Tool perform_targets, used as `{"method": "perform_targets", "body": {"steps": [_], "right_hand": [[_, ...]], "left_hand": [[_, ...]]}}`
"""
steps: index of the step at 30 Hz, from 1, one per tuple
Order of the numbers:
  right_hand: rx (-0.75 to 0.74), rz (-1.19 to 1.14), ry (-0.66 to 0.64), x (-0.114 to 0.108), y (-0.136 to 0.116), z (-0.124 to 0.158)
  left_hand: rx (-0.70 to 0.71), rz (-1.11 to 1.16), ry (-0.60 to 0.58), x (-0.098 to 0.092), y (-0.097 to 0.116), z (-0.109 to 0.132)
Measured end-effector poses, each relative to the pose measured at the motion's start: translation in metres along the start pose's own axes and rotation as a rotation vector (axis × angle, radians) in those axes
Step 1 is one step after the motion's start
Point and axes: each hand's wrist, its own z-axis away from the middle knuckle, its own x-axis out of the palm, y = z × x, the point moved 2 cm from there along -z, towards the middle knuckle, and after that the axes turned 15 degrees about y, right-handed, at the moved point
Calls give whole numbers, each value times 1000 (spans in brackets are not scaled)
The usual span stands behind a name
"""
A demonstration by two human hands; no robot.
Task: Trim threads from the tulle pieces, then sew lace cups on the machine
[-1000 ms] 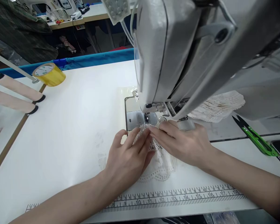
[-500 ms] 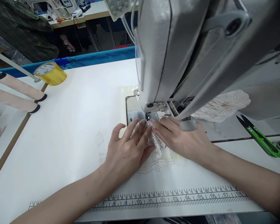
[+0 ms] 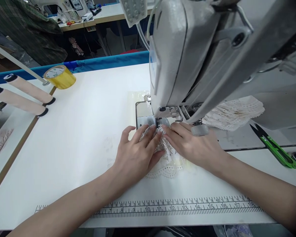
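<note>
A gathered piece of white lace (image 3: 166,164) lies under the presser foot (image 3: 158,122) of a sewing machine (image 3: 171,59). My left hand (image 3: 139,148) rests on the lace's left part, fingers spread and slightly bent, with the thumb lying across it. From the other side, my right hand (image 3: 192,140) presses the lace's right edge with its fingers close together; its thumb is hidden. Both sets of fingertips are just in front of the needle area. Fingers cover much of the lace's upper part, while its scalloped lower edge fans out towards me.
A lace stack (image 3: 234,112) lies right of the machine head, near green-handled thread snips (image 3: 276,148). Two thread cones (image 3: 29,89) and a yellow tape roll (image 3: 60,77) are at left. A printed ruler (image 3: 172,208) runs along the front edge. A person's checked sleeve (image 3: 26,29) shows behind.
The lace has slid slightly forward under the presser foot, its lower edge now farther from the ruler. Both hands keep nearly the same pose. The camera view has shifted a little.
</note>
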Motion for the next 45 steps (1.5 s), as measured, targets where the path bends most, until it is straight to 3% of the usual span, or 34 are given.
{"method": "perform_targets", "body": {"steps": [5, 15, 22, 25, 28, 30, 33, 35, 40, 43, 45], "right_hand": [[-2, -5, 17, -1, -1, 0], [51, 26, -142, -8, -1, -6], [79, 18, -125, -2, 1, -7], [107, -55, -76, -7, 5, -8], [180, -297, -72, -22, 10, -10], [202, -535, -181, -31, 13, -11], [197, -751, -372, -39, 13, -11], [229, -797, -411, -39, 14, -10], [451, -906, -356, -36, 16, -12], [542, -929, -336, -34, 16, -12], [490, -886, -309, -32, 14, -11]], "left_hand": [[-7, 12, 5, 0, 0, 1], [-23, 24, -11, 0, -2, -3], [-29, 12, -25, 3, -3, -3], [-7, -7, -15, 3, -3, -2], [68, 12, 55, -10, -2, -6], [75, 109, -11, -24, 0, -11], [30, 250, -345, -40, 5, -14], [57, 240, -455, -42, 9, -12], [54, 119, -286, -20, 8, -8], [-121, 237, -236, -9, -2, -15], [-265, 384, -233, -7, -9, -22]]}}
